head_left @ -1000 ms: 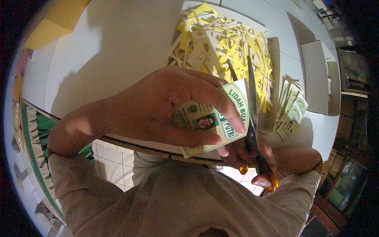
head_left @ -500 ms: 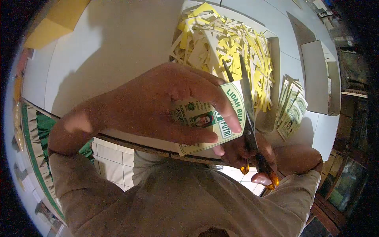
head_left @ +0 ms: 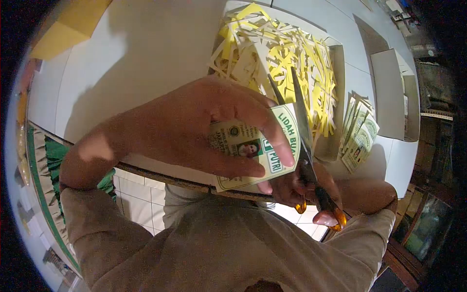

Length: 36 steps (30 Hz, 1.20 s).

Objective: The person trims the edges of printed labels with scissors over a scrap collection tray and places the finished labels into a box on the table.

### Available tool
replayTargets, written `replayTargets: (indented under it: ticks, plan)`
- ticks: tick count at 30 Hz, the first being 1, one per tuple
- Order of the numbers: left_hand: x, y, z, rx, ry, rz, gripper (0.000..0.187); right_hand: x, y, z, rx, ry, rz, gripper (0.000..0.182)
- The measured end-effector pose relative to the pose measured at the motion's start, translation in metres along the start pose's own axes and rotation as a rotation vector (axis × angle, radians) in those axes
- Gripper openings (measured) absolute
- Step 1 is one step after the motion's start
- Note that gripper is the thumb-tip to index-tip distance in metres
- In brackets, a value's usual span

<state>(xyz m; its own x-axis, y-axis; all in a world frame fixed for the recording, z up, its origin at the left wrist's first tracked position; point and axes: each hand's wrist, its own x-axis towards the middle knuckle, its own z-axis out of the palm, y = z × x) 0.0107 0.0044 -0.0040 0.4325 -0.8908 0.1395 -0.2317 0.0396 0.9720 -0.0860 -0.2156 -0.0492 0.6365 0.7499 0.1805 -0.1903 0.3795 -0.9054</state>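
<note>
Between thumb and fingers, my left hand (head_left: 214,131) holds a pale green and cream printed label (head_left: 253,181) with a small portrait on it. My right hand (head_left: 311,187) grips the orange handles of a pair of scissors (head_left: 305,146). The scissor blades point away from me, parted, beside the label's rounded right edge. Past the hands, a shallow box (head_left: 339,73) holds many thin yellow and cream paper strips (head_left: 287,58). Right of the box, a fanned stack of similar labels (head_left: 361,134) lies on the table.
A grey open box (head_left: 389,92) stands at the right on the white table (head_left: 170,29). Yellow card (head_left: 73,29) lies at the upper left. The table's near edge (head_left: 160,176) runs below my left forearm. Shelves with glass (head_left: 423,233) are at the right.
The scissor blades have swung slightly left and look a little wider apart. The label in my left hand has shifted slightly left.
</note>
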Motion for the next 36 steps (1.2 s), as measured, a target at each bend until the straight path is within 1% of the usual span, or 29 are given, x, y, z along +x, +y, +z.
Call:
replayTargets:
  ticks: [2, 3, 5, 6, 8, 9, 11, 15, 17, 20, 23, 26, 27, 29, 30, 32, 33, 35, 36]
  plan:
    - [0.001, -0.005, 0.003, -0.014, 0.027, 0.071, 0.02, -0.003, 0.007, 0.002, 0.075, 0.031, -0.048, 0.034]
    - [0.001, -0.003, 0.002, -0.014, 0.027, 0.07, 0.02, -0.003, 0.006, 0.004, 0.076, 0.03, -0.048, 0.034]
    - [0.0, 0.002, 0.0, -0.001, 0.004, 0.001, 0.02, -0.002, 0.002, 0.009, -0.064, 0.121, -0.033, 0.035]
    - [0.0, 0.001, 0.0, -0.002, 0.004, 0.001, 0.02, -0.003, 0.006, 0.006, -0.064, 0.121, -0.033, 0.035]
    - [0.0, -0.001, 0.001, 0.034, 0.006, 0.044, 0.02, -0.006, 0.02, -0.001, 0.013, -0.016, -0.151, 0.036]
    - [0.0, -0.003, 0.002, 0.033, 0.006, 0.044, 0.02, -0.005, 0.016, 0.0, 0.014, -0.016, -0.151, 0.036]
    - [0.0, -0.006, 0.005, -0.017, 0.023, 0.074, 0.02, -0.002, 0.005, 0.002, 0.007, 0.03, -0.039, 0.037]
    - [0.0, -0.002, 0.004, -0.04, 0.01, 0.041, 0.021, -0.002, 0.003, 0.0, 0.04, 0.007, -0.02, 0.037]
    - [-0.001, 0.001, 0.002, 0.016, -0.02, 0.002, 0.021, -0.001, 0.003, 0.0, 0.06, -0.008, -0.008, 0.038]
    - [-0.001, 0.001, 0.002, -0.013, -0.032, -0.024, 0.021, 0.001, 0.001, 0.002, 0.041, 0.011, -0.063, 0.038]
    - [-0.001, -0.001, 0.002, -0.077, -0.012, 0.031, 0.021, -0.003, 0.009, -0.002, 0.003, -0.04, -0.055, 0.037]
    - [-0.002, 0.0, 0.003, -0.105, -0.01, 0.009, 0.021, 0.004, -0.002, 0.001, -0.046, -0.01, -0.073, 0.037]
    - [-0.002, -0.001, 0.002, -0.105, -0.01, 0.009, 0.021, 0.005, 0.0, 0.001, -0.046, -0.01, -0.073, 0.037]
    - [-0.002, -0.004, 0.002, -0.099, -0.026, 0.049, 0.021, 0.004, 0.005, 0.001, 0.047, -0.022, -0.138, 0.034]
    - [-0.002, -0.003, 0.002, -0.099, -0.026, 0.049, 0.021, 0.004, 0.006, 0.0, 0.047, -0.022, -0.138, 0.034]
    - [-0.003, 0.002, 0.002, -0.161, -0.016, -0.052, 0.021, 0.002, 0.009, -0.001, 0.007, -0.025, -0.127, 0.034]
    - [-0.003, 0.003, 0.001, -0.161, -0.016, -0.053, 0.021, -0.001, 0.011, 0.0, 0.008, -0.025, -0.128, 0.034]
    - [-0.003, 0.004, -0.002, -0.083, -0.058, -0.054, 0.021, -0.007, 0.014, 0.004, 0.082, 0.034, -0.041, 0.034]
    - [-0.002, 0.006, -0.002, -0.083, -0.058, -0.054, 0.021, -0.004, 0.009, 0.004, 0.082, 0.034, -0.041, 0.034]
